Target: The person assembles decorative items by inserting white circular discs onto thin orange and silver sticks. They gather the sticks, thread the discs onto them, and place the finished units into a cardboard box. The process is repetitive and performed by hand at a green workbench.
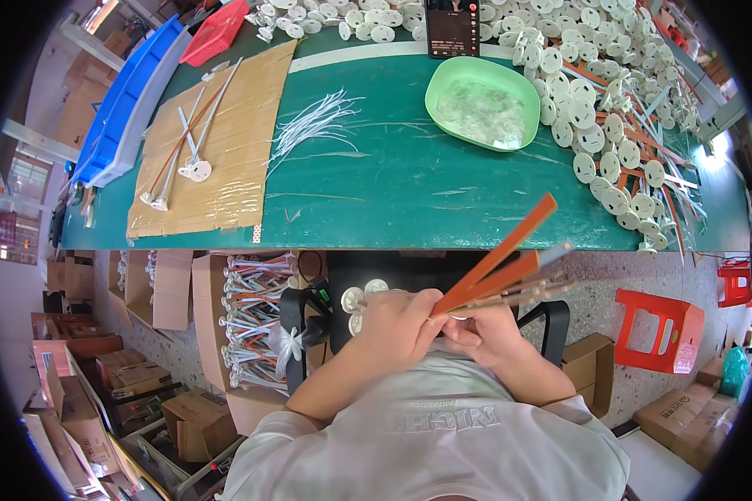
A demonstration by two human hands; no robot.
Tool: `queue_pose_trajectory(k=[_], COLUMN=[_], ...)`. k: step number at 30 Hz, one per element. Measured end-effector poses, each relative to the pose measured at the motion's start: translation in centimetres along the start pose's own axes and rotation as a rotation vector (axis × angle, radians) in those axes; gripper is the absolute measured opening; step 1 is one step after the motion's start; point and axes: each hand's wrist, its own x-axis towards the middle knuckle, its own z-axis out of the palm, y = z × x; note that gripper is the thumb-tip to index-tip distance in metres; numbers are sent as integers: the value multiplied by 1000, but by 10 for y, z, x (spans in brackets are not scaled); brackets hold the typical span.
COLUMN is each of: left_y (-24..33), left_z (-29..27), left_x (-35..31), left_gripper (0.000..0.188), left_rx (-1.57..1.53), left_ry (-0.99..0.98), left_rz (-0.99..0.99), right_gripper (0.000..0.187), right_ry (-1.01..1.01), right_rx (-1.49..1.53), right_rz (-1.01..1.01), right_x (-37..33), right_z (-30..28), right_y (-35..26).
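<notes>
My left hand point(397, 327) is closed around a bundle of long strips, held in front of my chest just below the table edge. White round discs point(353, 299) at one end of the bundle stick out left of that hand. Flat orange strips point(510, 271) and thinner brownish and grey ones fan out to the upper right. My right hand point(486, 336) sits under the strips, close against the left, with fingers bent and pressed together. Something small and pale shows at its fingertips, too hidden to name.
On the green table point(351, 200) lie white ties point(313, 125), a cardboard sheet point(226, 167) with loose disc-ended strips, a green bowl point(485, 104), a phone point(453, 29) and a disc pile point(593, 117). Left below stands a box of bundles point(255, 317); right, a red stool point(656, 330).
</notes>
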Motion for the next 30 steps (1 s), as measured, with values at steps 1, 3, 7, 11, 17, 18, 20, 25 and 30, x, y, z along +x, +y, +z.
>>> queue_pose_trajectory(k=[1, 3, 7, 11, 17, 18, 20, 25, 30], left_y=[0, 0, 4, 7, 6, 5, 7, 4, 8], left_z=[0, 1, 1, -3, -2, -3, -4, -12, -21], left_x=[1, 0, -4, -1, 1, 0, -1, -1, 4], left_gripper=[22, 21, 21, 21, 17, 17, 18, 19, 14], left_rx=[0, -29, -248, -398, -334, -326, -291, -274, -339], left_ry=[9, 36, 61, 20, -31, -42, -50, -114, -158], left_rz=[23, 37, -75, -172, -118, -113, -112, -128, -132], right_gripper=[12, 13, 6, 25, 34, 33, 32, 28, 24], right_ry=[-19, -53, -2, -57, -155, -151, -147, -115, -105], right_rx=[36, 105, -1306, -1498, -1637, -1646, -1654, -1675, -1666], right_rz=[47, 137, -1216, -1501, -1671, -1662, -1653, -1672, -1598], right_x=[-1, -5, 4, 6, 2, 1, 0, 3, 1], right_z=[0, 0, 8, 8, 6, 6, 6, 6, 11], right_y=[-1, -5, -5, -15, -18, -18, -17, -14, -14])
